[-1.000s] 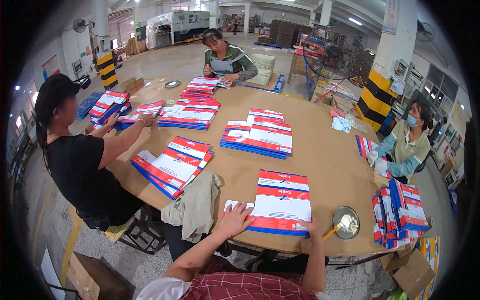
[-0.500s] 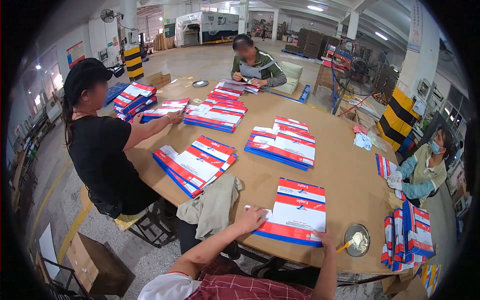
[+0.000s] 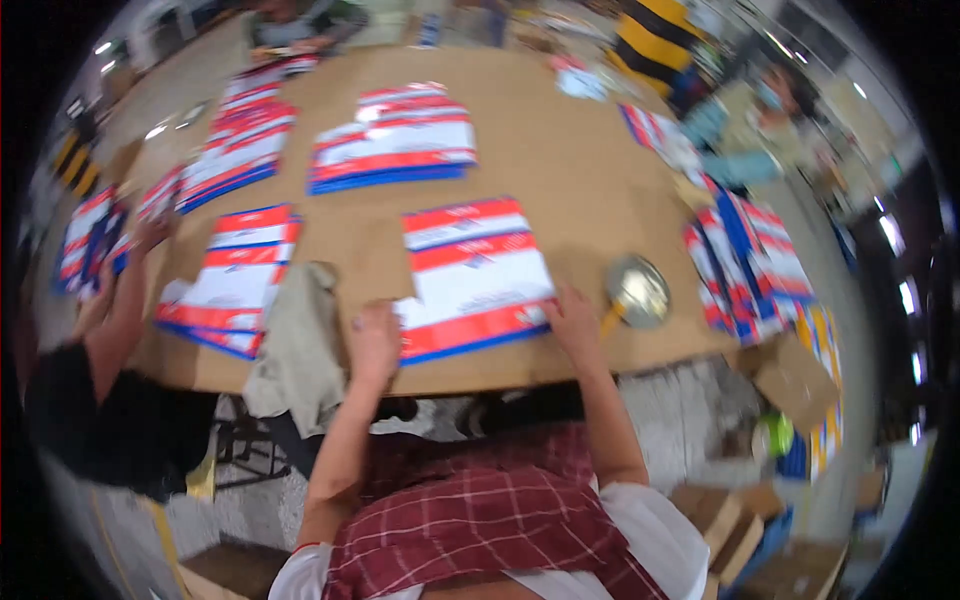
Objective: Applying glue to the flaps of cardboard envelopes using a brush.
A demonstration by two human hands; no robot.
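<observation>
A stack of flat printed cartons (image 3: 480,275) in red, white and blue lies before me near the table's front edge. My left hand (image 3: 376,342) is closed at its lower left edge, beside the small white tab. At the lower right corner my right hand (image 3: 572,320) grips the stack's side. Motion blur softens both hands, and the fingertips are partly hidden. Just right of my right hand sits a round metal dish (image 3: 645,290) of pale paste, with a yellow-handled tool (image 3: 612,318) in it.
More carton stacks (image 3: 395,140) lie farther back, with another pile (image 3: 750,265) at the right edge. A beige cloth (image 3: 300,335) hangs over the front edge. Co-workers sit left, across and right (image 3: 745,140). Cardboard boxes (image 3: 790,380) stand below right.
The view has swung down and to the right and is blurred. My left hand has shifted from the tab to the stack's lower left edge. My right hand stays at the right corner.
</observation>
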